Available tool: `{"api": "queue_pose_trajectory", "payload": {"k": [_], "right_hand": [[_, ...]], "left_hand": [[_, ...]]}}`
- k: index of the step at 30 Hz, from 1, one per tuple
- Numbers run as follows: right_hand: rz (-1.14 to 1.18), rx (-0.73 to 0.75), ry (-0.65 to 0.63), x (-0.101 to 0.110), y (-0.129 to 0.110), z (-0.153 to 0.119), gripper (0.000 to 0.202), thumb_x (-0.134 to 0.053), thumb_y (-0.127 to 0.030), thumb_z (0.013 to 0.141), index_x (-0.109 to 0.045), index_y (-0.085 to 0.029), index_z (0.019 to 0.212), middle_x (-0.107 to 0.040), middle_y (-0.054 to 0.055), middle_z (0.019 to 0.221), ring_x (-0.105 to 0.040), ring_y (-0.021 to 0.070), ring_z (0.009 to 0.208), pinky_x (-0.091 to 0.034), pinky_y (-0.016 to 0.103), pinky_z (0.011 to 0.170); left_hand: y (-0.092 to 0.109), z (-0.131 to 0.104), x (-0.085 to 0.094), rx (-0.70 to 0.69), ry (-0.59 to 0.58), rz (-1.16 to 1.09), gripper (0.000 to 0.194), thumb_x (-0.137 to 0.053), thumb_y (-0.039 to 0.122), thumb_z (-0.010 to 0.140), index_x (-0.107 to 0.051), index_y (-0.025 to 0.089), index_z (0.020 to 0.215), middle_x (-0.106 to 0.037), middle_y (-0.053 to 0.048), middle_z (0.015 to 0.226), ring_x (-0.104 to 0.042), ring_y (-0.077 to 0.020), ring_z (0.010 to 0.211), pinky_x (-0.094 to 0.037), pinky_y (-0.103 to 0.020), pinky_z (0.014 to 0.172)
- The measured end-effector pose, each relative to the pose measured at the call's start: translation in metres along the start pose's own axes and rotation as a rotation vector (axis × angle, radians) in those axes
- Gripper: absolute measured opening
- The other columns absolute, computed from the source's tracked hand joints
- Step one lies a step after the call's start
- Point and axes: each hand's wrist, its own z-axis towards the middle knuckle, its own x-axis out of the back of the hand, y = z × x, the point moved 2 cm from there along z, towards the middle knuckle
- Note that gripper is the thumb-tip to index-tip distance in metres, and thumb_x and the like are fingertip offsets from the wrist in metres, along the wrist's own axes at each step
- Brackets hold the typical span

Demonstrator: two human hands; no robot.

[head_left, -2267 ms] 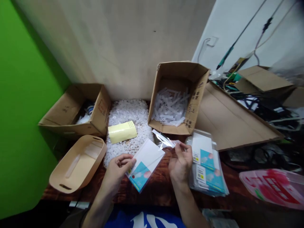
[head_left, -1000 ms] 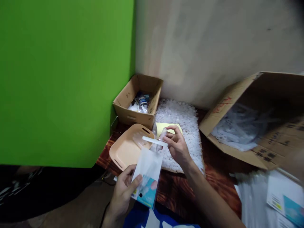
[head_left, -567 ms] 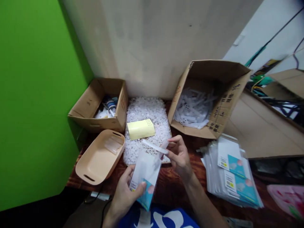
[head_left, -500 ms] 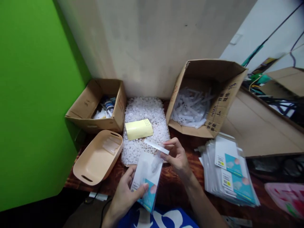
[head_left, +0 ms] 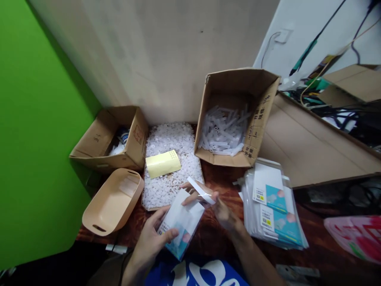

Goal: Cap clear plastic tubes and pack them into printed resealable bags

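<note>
A clear plastic packet with a white and teal printed card inside is held low over the table. My left hand grips its lower left side, thumb across the front. At the packet's open top is my right hand, its fingers closed on the clear flap, which ends in a white strip. Some of the right fingers reach over the packet's mouth. Behind the packet, a yellow card lies on a tray heaped with small white pieces.
An orange-beige basket and a cardboard box stand left. A tilted box of white tubes stands back right. Stacked packets lie right, near a pink patterned item and a large cardboard panel.
The view has shifted right. My right fingers have moved over the packet's mouth, and the white strip now slants more steeply. My left hand still holds the packet.
</note>
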Motion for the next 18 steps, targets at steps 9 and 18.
{"api": "queue_pose_trajectory", "payload": {"k": [9, 18], "right_hand": [[0.155, -0.031, 0.442, -0.002, 0.025, 0.004, 0.053, -0.062, -0.061, 0.090, -0.064, -0.021, 0.124, -0.067, 0.009, 0.112, -0.065, 0.0236, 0.099, -0.054, 0.035, 0.088], [0.499, -0.065, 0.395, -0.019, 0.035, -0.004, 0.066, -0.072, -0.059, 0.083, -0.058, -0.024, 0.137, -0.061, 0.013, 0.140, -0.056, 0.0294, 0.131, -0.043, 0.047, 0.110]], "left_hand": [[-0.003, 0.013, -0.032, -0.767, 0.377, 0.759, 0.040, -0.063, 0.016, 0.091, -0.065, 0.028, 0.129, -0.066, -0.009, 0.130, -0.062, -0.0279, 0.118, -0.050, -0.044, 0.102], [0.001, 0.025, -0.048, -0.896, 0.385, 1.045, 0.049, -0.055, 0.007, 0.092, -0.053, 0.018, 0.140, -0.063, -0.017, 0.126, -0.063, -0.0291, 0.112, -0.057, -0.042, 0.091]]}}
